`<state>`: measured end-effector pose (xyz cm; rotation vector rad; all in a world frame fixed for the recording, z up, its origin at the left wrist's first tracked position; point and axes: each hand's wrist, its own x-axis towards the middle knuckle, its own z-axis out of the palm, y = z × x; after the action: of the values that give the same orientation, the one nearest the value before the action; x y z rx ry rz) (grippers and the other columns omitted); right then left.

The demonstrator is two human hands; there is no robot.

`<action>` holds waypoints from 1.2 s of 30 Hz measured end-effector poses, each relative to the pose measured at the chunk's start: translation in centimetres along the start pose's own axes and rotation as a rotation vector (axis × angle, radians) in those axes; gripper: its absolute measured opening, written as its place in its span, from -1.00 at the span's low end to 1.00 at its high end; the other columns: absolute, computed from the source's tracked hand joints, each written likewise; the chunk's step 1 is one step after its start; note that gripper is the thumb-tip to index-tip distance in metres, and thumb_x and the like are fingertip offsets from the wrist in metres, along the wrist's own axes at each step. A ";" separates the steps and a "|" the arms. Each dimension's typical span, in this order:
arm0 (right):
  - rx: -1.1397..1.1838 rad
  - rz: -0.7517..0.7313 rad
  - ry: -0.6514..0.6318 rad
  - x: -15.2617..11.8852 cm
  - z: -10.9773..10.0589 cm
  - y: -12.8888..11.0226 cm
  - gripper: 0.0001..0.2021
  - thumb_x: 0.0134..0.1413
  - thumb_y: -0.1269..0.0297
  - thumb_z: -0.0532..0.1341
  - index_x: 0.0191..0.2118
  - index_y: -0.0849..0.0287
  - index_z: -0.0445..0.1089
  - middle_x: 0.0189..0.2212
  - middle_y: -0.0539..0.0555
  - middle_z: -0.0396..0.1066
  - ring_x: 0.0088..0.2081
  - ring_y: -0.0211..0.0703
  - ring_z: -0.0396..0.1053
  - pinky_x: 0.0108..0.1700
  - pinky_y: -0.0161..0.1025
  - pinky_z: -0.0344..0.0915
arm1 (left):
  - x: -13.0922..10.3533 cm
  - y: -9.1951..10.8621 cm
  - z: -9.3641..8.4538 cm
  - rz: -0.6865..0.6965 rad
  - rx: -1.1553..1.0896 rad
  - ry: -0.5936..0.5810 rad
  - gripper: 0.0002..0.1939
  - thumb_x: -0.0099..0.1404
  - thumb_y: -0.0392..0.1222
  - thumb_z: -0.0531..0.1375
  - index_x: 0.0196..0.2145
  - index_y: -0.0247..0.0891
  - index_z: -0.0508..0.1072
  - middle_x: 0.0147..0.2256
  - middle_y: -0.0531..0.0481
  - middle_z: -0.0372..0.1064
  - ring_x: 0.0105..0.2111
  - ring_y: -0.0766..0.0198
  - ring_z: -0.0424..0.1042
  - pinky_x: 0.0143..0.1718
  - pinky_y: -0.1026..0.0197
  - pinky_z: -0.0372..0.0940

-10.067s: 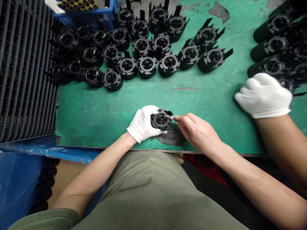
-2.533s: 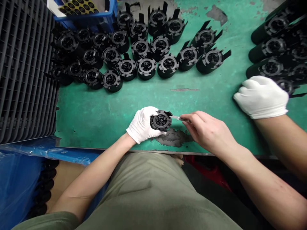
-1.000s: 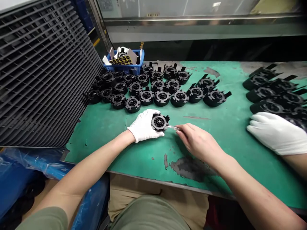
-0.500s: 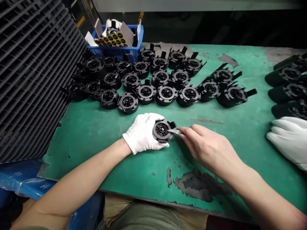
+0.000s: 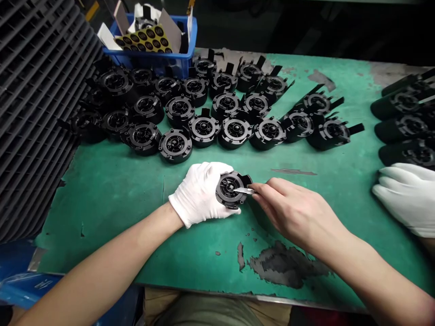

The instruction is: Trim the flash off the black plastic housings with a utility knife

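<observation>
My left hand (image 5: 204,192), in a white glove, is wrapped round a black round part (image 5: 227,199) whose ribbed face is turned up. Bare, my right hand (image 5: 288,203) pinches a small knife (image 5: 245,190) with a pointed silver blade. The blade's tip lies over the inner face of the part, near its centre; whether it touches cannot be made out. Both hands are above the green tabletop (image 5: 190,253).
Rows of similar black parts (image 5: 237,130) stand behind the hands. A blue bin (image 5: 149,59) holds a yellow sticker sheet. Black racks (image 5: 34,90) rise at left. At right, another person's gloved hand (image 5: 408,194) rests beside more black parts (image 5: 411,127).
The view has shifted a little, with the bin and the left rows now further left. The knife's tip has moved slightly across the face of the part. Both hands keep their grips.
</observation>
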<state>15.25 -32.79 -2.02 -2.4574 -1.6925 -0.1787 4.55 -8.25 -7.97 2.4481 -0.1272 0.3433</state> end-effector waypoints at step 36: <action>-0.190 -0.005 0.026 -1.7 -0.3 -2.9 -0.90 0.52 0.39 0.17 0.00 0.21 0.43 -0.41 0.02 0.33 -0.42 -0.13 0.24 -0.38 -0.09 0.08 | 0.2 -0.1 0.2 0.004 -0.015 0.005 0.00 0.08 0.53 0.49 0.21 -0.20 0.38 0.14 -0.25 0.56 0.10 -0.24 0.59 0.16 -0.22 0.42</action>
<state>11.93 -33.41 -1.89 -2.5703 -1.7452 -0.3877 4.77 -8.30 -8.12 2.4322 -0.1323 0.3490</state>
